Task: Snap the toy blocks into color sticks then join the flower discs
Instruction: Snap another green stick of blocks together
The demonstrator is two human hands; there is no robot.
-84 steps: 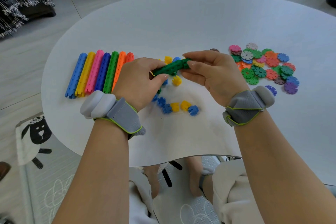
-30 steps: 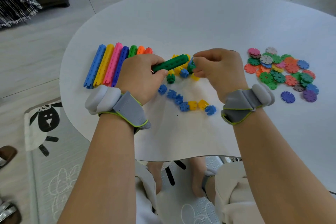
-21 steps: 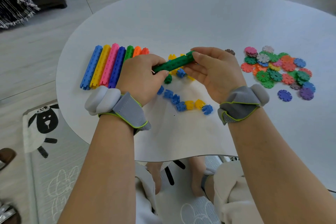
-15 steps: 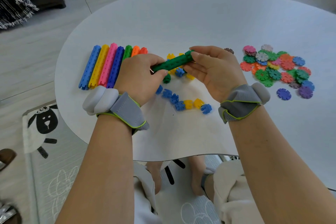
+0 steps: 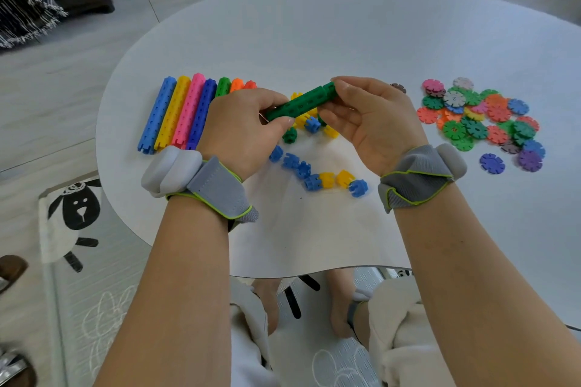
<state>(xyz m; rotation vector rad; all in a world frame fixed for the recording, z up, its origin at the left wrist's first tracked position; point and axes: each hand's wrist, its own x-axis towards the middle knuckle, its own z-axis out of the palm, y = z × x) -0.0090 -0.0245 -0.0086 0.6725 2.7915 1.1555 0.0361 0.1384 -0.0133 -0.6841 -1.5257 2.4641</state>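
Length of green stick (image 5: 301,105) grew by one block within the last second. Left grip (image 5: 248,132) and right grip (image 5: 369,122) hold its ends above tabletop (image 5: 314,41); one green block (image 5: 289,135) remains loose.

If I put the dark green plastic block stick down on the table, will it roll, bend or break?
The dark green plastic block stick runs straight between the left hand and right hand, so probably stiff. Its seams suggest it could snap if bent. The finished coloured sticks lie side by side, so rolling seems unlikely.
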